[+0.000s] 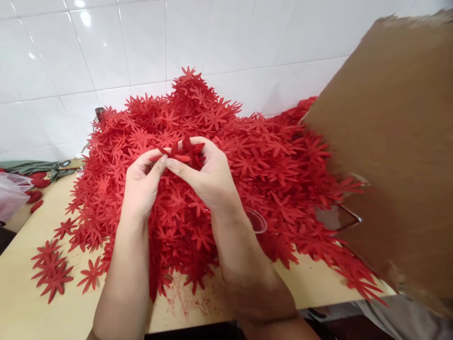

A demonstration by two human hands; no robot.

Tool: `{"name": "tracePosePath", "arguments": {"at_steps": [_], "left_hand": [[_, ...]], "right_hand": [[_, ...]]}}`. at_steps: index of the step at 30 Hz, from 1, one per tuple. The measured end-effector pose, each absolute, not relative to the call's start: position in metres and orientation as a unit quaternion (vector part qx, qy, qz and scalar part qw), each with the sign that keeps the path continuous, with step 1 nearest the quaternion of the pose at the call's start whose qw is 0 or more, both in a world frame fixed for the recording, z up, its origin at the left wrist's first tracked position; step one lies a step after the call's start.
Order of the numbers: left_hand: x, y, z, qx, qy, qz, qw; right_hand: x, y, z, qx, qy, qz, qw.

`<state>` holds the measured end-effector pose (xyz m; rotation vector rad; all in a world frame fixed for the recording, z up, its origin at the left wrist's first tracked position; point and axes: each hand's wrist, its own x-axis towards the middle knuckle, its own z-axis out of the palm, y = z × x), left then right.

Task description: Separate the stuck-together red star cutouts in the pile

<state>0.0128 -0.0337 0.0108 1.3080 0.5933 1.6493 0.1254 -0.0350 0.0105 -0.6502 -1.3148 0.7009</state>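
Observation:
Both of my hands meet over a large heap of red flower-shaped cutouts (pixel 255 160) with long narrow petals. My left hand (pixel 145 177) pinches the left side of a red petal piece (pixel 175 152) between thumb and fingers. From the right, my right hand (pixel 208 172) grips the same piece, its thumb tip almost touching the left thumb. Darker red petals stick up beside the right fingers. Whether the held piece is one cutout or a few layered together, I cannot tell.
A big cardboard sheet (pixel 396 156) leans at the right. A clear plastic rim (pixel 257 221) pokes out of the heap near my right forearm. Loose cutouts (pixel 53 271) lie on the wooden table (pixel 21 302). A translucent plastic bag (pixel 12 193) sits at the left; white tiles (pixel 95 47) stand behind.

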Motion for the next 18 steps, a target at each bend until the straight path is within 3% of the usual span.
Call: {"name": "tracePosePath", "arguments": {"at_steps": [7,18], "left_hand": [[0.019,-0.034,0.011,0.554,0.272,0.675,0.404],[0.020,-0.037,0.011,0.588,0.323,0.695,0.259]], "right_hand": [[0.129,-0.031,0.008,-0.270,-0.596,0.310,0.690],[0.137,-0.019,0.002,-0.348,-0.525,0.163,0.759]]}}
